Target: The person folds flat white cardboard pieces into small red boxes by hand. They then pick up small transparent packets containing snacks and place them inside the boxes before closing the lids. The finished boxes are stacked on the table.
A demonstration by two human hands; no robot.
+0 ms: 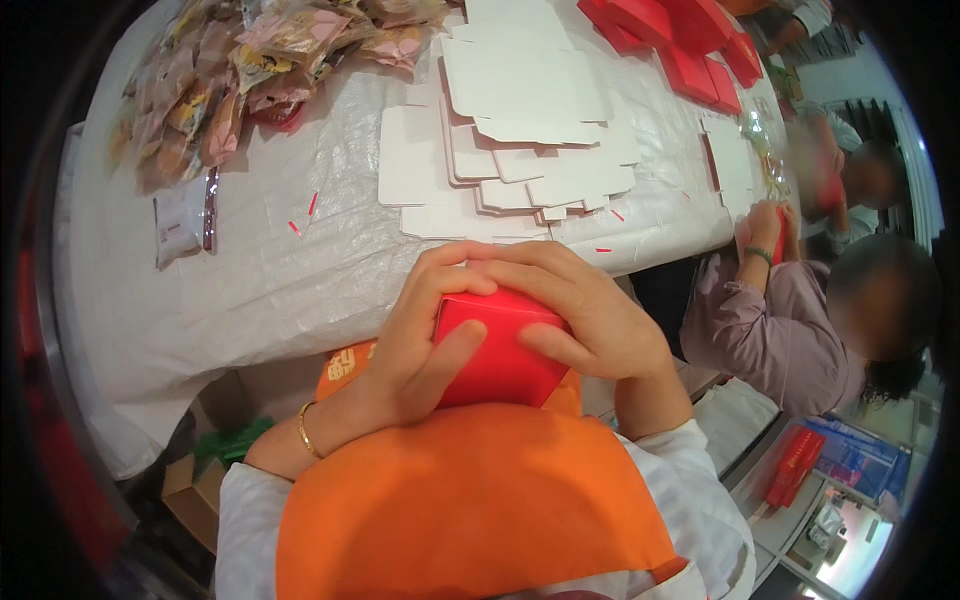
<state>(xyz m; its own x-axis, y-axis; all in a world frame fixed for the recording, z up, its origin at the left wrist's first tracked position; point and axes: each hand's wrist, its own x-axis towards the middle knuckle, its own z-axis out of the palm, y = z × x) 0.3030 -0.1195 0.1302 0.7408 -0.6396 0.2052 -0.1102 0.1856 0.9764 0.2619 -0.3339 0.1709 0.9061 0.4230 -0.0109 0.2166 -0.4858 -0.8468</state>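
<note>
A red cardboard box (500, 365) is held close against my orange apron, just off the table's near edge. My left hand (425, 330) wraps its left side, with the thumb lying on the red face. From the other side my right hand (580, 310) grips it, its fingers over the top edge and meeting the left fingers. The box's far side and underside are hidden by my hands. Past my fingertips lies a stack of flat white carton blanks (530, 100) on the table.
Clear-wrapped packets (250, 70) are heaped at the far left, with a single white packet (185, 225) nearer. Red boxes (680, 45) are piled at the far right. A white plastic sheet (300, 270) covers the table. A co-worker (770, 320) sits at the right, hands on something red.
</note>
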